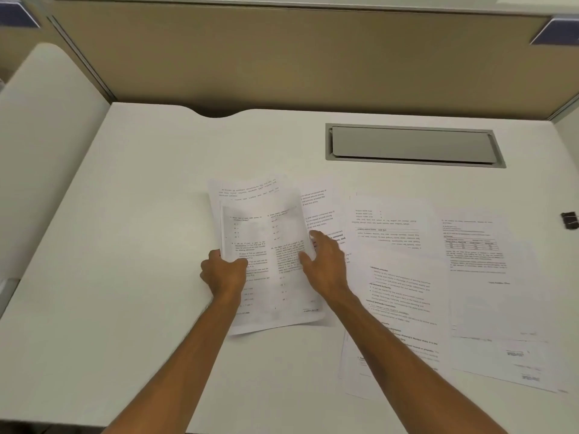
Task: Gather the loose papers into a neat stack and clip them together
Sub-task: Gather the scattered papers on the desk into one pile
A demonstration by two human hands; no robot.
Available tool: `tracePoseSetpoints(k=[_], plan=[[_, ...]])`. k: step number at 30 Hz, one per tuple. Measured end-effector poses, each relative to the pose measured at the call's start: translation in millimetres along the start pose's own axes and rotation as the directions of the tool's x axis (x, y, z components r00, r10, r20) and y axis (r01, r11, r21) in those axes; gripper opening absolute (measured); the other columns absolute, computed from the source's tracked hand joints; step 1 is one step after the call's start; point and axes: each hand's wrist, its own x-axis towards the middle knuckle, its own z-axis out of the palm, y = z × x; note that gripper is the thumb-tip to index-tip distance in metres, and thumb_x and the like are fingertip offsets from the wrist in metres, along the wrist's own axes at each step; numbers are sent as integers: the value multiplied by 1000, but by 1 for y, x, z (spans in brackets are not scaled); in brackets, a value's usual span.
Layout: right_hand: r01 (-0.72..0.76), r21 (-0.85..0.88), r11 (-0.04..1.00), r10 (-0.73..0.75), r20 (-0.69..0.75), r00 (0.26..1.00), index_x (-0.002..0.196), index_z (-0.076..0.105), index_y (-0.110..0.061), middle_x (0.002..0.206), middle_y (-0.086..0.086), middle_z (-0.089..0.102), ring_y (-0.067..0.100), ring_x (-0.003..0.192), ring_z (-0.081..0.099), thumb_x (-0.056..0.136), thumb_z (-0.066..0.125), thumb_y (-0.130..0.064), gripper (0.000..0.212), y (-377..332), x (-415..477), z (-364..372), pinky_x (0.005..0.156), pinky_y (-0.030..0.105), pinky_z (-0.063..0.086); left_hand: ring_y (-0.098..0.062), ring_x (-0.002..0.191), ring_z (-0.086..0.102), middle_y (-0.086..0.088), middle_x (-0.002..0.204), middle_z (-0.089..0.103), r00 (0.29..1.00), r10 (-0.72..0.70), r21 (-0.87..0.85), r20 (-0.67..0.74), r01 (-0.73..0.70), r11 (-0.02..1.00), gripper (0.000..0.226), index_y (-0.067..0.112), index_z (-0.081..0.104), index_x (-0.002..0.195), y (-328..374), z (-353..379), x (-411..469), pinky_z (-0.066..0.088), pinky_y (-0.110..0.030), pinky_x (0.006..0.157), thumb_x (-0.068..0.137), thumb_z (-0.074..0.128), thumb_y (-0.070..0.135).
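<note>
- I have two hands on one small bundle of white printed paper sheets (269,255), which sits on the white bench (125,245) in front of and to the left of the grey rectangular metal cable hatch (413,145) set into the benchtop.
- My left hand (224,272) is closed on the bundle's left edge, thumb on top of the page and fingers curled under it.
- My right hand (324,264) has its fingers spread, resting against the bundle's right edge, thumb on the top page; it grips nothing that I can see.
- The bundle shows at least two sheets: a two-column page on top and another sticking out at its far end. Its long axis runs away from me toward the hatch side, leaning slightly left, and the top page's print reads upright to me. It looks blurred.
- In front of the hatch lie the loose sheets, about five that I can count, though overlaps make the number uncertain: one (322,214) partly under the bundle, one upside-down page (388,227), one bulleted page (401,296) overlapping another near my right forearm, and one with a small table (476,245) furthest right.
- These lie with long axes roughly toward the hatch, each skewed a little differently.
- One small black binder clip (569,219) rests on the bench right of the hatch line, apart from the sheets.
</note>
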Motion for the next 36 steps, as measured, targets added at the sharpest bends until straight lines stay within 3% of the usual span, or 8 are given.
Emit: tracePoseSetpoints(k=[5, 13, 18, 21, 24, 27, 31, 36], plan=[[-50, -304, 951, 41, -36, 999, 159, 13, -12, 167, 15, 2, 30, 155, -3, 102, 36, -53, 74, 28, 11, -19, 125, 49, -3, -32, 109, 61, -6, 119, 63, 997, 39, 16, 71, -40, 999, 59, 19, 63, 120, -1, -2, -9, 60, -50, 81, 63, 65, 35], [8, -369, 929, 41, 124, 991, 159, 1, -8, 168, 12, 3, 25, 156, -1, 101, 20, -61, 81, 15, -8, 1, 124, 49, -9, -27, 119, 61, 0, 141, 57, 977, 104, 13, 186, -109, 994, 66, 16, 44, 149, 14, -7, -35, 52, -31, 89, 86, 63, 24], [59, -273, 960, -24, 130, 991, 159, 5, -9, 168, 12, 7, 26, 155, 6, 103, 37, -51, 77, 9, -9, -1, 127, 44, 5, -20, 107, 59, -4, 140, 57, 981, 93, -13, 171, -92, 996, 56, 13, 46, 146, 10, -10, -32, 50, -31, 83, 92, 61, 19], [-35, -274, 961, 51, 50, 997, 157, 16, -5, 164, 15, 22, 32, 150, 21, 99, 50, -44, 77, 10, 3, -12, 121, 47, 22, -19, 100, 50, -9, 140, 55, 988, 46, -31, 150, -41, 999, 50, 7, 46, 143, 13, -13, -29, 41, -28, 83, 95, 59, 17], [-88, -290, 953, 98, 20, 995, 148, 32, -4, 144, 17, 46, 34, 132, 40, 95, 59, -37, 67, 5, 12, -17, 106, 48, 37, -27, 118, 54, -9, 145, 50, 985, -3, -57, 174, 13, 998, 60, 4, 40, 148, 17, -14, -24, 43, -32, 93, 94, 63, 19], [-119, -240, 964, 129, 25, 991, 138, 41, -4, 132, 17, 51, 34, 124, 44, 93, 63, -30, 56, -3, 17, -16, 102, 48, 41, -32, 129, 54, -10, 148, 51, 980, -39, -99, 193, 59, 993, 72, 5, 41, 148, 21, -13, -16, 46, -45, 107, 86, 69, 27], [-152, -185, 971, 163, 46, 986, 129, 48, -3, 126, 16, 55, 34, 119, 53, 91, 65, -26, 47, -9, 25, -16, 101, 47, 45, -36, 122, 59, -16, 137, 59, 988, -53, -66, 146, 63, 996, 64, 1, 53, 135, 19, -13, -11, 52, -50, 99, 81, 67, 33], [-164, -152, 975, 174, 54, 983, 115, 58, -1, 118, 16, 60, 33, 111, 59, 88, 68, -24, 37, -11, 29, -11, 93, 43, 51, -32, 108, 61, -16, 127, 62, 993, -54, -16, 104, 56, 998, 50, -2, 55, 130, 22, -12, -16, 46, -35, 74, 90, 64, 26]])
